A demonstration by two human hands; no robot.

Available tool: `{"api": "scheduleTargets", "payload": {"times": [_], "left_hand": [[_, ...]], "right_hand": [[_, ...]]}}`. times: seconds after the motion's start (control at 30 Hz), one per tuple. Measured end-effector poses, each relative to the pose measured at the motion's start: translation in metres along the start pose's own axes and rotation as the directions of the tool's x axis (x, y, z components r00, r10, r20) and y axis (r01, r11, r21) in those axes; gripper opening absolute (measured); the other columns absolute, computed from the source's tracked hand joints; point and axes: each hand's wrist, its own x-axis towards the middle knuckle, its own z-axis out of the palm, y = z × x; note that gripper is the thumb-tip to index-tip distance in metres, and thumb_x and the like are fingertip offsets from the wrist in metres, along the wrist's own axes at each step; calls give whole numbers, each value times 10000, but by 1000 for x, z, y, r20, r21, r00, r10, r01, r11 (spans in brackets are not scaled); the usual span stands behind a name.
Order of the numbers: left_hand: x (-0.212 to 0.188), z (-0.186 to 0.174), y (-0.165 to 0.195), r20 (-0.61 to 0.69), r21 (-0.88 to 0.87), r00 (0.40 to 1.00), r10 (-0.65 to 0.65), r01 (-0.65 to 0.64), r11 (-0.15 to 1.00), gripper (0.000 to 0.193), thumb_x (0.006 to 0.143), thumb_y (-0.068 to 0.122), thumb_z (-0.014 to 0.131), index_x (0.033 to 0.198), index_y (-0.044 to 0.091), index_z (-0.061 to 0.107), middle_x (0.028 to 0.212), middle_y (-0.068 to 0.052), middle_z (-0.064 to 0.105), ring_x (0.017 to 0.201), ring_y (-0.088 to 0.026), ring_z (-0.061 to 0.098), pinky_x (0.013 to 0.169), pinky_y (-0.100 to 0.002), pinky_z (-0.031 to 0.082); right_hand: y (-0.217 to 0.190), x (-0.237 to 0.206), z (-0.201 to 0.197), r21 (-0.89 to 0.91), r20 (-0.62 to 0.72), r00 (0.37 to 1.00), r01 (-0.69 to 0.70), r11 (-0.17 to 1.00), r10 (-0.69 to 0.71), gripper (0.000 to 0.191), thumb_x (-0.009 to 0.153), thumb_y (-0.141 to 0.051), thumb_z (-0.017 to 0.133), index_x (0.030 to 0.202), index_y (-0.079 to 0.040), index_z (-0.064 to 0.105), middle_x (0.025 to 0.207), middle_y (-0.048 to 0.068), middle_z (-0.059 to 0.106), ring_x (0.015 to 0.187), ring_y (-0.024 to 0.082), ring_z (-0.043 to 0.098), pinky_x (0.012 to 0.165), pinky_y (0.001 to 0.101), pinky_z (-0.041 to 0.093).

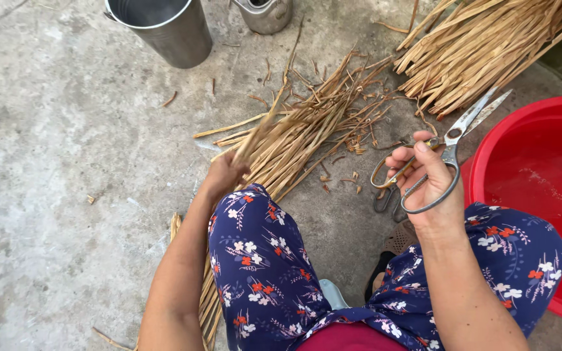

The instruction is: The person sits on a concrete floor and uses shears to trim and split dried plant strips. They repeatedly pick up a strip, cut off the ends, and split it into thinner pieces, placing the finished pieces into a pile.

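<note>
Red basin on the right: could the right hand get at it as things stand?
Probably yes. The right hand holds scissors close beside the red basin, with nothing between them, though its grip is occupied.

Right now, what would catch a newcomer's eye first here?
Probably the big scissors gripped in the right hand, blades pointing up-right beside a bright red basin at the right edge. Then the left hand holding dry straw-coloured stalks above a loose pile on the concrete floor.

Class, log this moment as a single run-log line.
left hand: gripping dried straw stalks | right hand: holding scissors, blades slightly apart | nearby: red basin, metal bucket, straw pile
</note>
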Motion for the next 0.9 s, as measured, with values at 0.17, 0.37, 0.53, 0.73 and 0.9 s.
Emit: {"api": "scheduleTargets", "payload": {"times": [0.17, 0.37, 0.53, 0.73, 0.9], "left_hand": [[11, -46, 31, -142, -499, 972, 190, -236, 834, 218, 956, 136, 714, 1140, 29, 668, 888, -70, 733, 717, -136, 668, 641, -286, 569], [0, -64, 112, -349, -896, 873, 340, -417, 152, 303, 971, 188, 690, 1241, 65, 631, 942, -61, 685, 842, -191, 692, 791, -381, 623], [-23, 0, 165, -277, -960, 902, 331, -270, -69, 306, 966, 244, 669, 1187, 60, 567, 984, -86, 686, 955, -238, 687, 926, -455, 595], [-62, 117, 176, -19, -999, 958, 285, -29, 31, 384, 1096, 380, 508, 1143, 6, 582, 1022, -127, 699, 996, -242, 672, 964, -438, 565], [-88, 150, 168, 273, -866, 915, 297, 99, 491, 634, 965, 641, 452, 1085, 52, 654, 922, -78, 715, 889, -191, 680, 795, -370, 568]], "right_hand": [[5, 7, 13, -104, -3, 1000, 26, 994, -27, 243, 991, -123, 672, 1226, -109, 615, 984, 129, 749, 823, 202, 703, 747, 318, 575], [31, 4, 42, -256, 213, 973, 143, 956, -88, 394, 939, -140, 736, 1285, -99, 551, 1157, 175, 748, 784, 149, 667, 742, 282, 579], [40, -1, 62, -197, 473, 840, 394, 898, -266, 771, 836, -238, 865, 1447, -109, 413, 1452, 144, 617, 983, 130, 641, 923, 274, 558], [33, -8, 78, -222, 460, 749, 616, 756, -476, 950, 750, -329, 871, 1478, -127, 296, 1422, 104, 569, 1267, 147, 617, 1099, 295, 550], [1, -1, 62, -386, 372, 803, 590, 709, -466, 604, 965, -62, 769, 1438, -72, 393, 1162, 170, 735, 825, 124, 666, 731, 239, 546]]}}
